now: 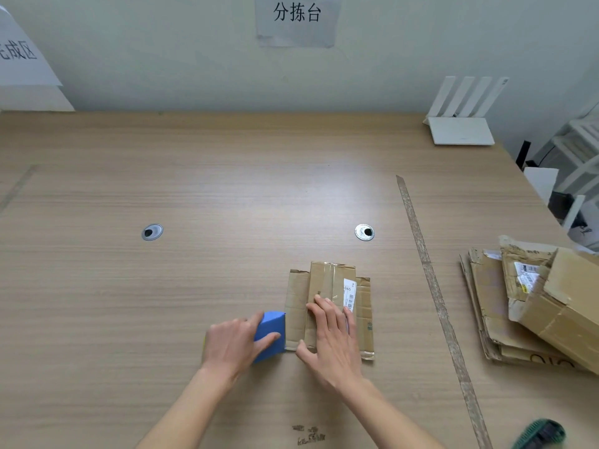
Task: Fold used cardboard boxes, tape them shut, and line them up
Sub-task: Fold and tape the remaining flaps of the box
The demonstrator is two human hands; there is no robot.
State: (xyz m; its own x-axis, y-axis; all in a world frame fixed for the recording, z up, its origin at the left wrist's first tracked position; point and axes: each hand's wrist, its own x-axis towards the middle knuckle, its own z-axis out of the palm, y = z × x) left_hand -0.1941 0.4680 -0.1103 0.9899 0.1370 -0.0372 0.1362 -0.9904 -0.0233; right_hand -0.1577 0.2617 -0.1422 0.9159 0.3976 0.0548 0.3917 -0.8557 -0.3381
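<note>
A small flattened cardboard box (327, 283) with a white shipping label lies on the wooden table (227, 189), a little right of centre near me. My right hand (330, 335) presses flat on its near half, fingers spread. My left hand (236, 343) grips a blue tape dispenser (270, 335) that touches the box's left edge. Clear tape shows along the box's near edge.
A pile of used flattened boxes (505, 303) with one bulkier box on top sits at the right edge. A long tape strip (431, 277) runs diagonally across the table. A white router (460, 131) stands far right. Two cable grommets (364, 232) are set in the table. A green object (539, 434) lies bottom right.
</note>
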